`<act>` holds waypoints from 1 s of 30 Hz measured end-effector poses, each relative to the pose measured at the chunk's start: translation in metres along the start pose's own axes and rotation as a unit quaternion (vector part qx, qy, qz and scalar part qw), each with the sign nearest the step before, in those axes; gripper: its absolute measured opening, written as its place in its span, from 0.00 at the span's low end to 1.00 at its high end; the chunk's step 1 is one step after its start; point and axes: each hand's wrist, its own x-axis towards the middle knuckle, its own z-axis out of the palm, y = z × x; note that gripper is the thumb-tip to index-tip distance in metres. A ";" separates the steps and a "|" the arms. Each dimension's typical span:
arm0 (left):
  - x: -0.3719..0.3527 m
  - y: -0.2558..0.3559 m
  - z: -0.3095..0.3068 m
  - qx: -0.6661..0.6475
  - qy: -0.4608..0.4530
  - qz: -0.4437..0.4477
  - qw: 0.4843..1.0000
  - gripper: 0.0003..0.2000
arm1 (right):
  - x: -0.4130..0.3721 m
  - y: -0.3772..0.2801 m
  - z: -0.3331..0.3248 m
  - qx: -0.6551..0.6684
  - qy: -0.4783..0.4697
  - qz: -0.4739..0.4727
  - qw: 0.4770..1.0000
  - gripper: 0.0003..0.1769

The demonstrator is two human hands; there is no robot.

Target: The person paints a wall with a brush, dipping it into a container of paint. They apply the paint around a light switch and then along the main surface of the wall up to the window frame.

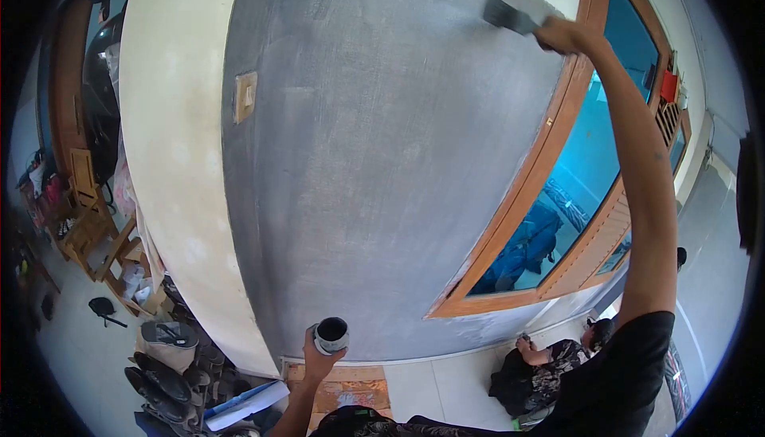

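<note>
My right hand (564, 36) is raised at the upper right, its fingers closed round the handle of a wide brush (508, 15). The dark bristles lie at the grey-coated wall (358, 150), near its top edge beside the wooden window frame. Low in the view, my left hand (320, 363) holds a small round container (331, 336) upright from below and the side. The inside of the container looks dark; its contents are too dim to make out. A switch box (245, 97) sits in the left part of the grey area.
A wooden-framed window (550, 222) borders the wall on the right. Another person (550, 369) sits low at the lower right. At lower left are shoes (163, 381), wooden chairs (88, 226) and a bag (169, 335). A wooden board (351, 389) lies below my left hand.
</note>
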 end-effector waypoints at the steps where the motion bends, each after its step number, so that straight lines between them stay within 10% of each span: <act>1: 0.001 -0.002 0.009 -0.012 0.002 0.004 1.000 0.38 | -0.013 0.007 -0.001 -0.024 -0.022 0.023 0.999 0.21; 3: 0.001 0.004 0.019 -0.021 0.010 0.003 1.000 0.38 | -0.022 0.015 -0.013 -0.055 -0.038 0.041 0.997 0.21; 5: 0.002 0.007 0.028 -0.026 0.025 0.003 0.999 0.38 | -0.013 0.018 -0.032 -0.128 -0.055 -0.144 0.980 0.19; 11: -0.006 -0.020 0.041 -0.061 0.049 0.000 0.997 0.40 | 0.006 -0.160 -0.097 -0.002 0.035 -0.288 0.957 0.23; 18: -0.033 -0.013 0.014 -0.079 0.076 -0.022 0.994 0.40 | 0.071 -0.264 -0.124 0.031 0.140 -0.244 0.959 0.16; 30: -0.025 -0.033 -0.026 -0.054 0.117 -0.032 0.991 0.40 | 0.076 -0.243 -0.140 0.085 0.030 -0.188 0.978 0.10</act>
